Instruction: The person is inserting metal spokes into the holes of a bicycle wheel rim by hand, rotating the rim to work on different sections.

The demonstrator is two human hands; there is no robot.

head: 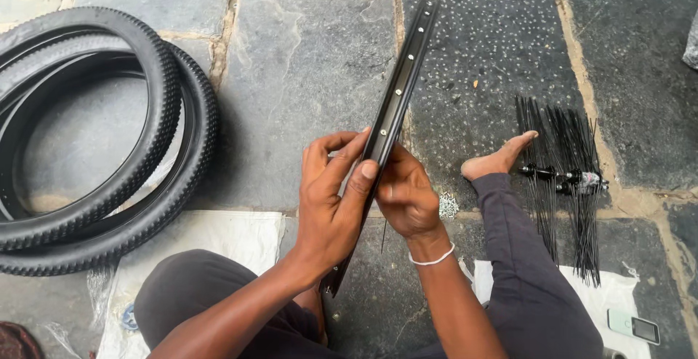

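Gripping one black rim [401,83] — two hands [331,199], two tyres [109,184]

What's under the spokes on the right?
The spokes lie on bare stone floor, their lower ends on a white sheet. Two hubs rest across them. Whatever is beneath the bundle's middle is hidden.

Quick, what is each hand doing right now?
Left hand: closed on the black wheel rim, thumb pressed on its edge.
Right hand: gripping the same rim from the other side.
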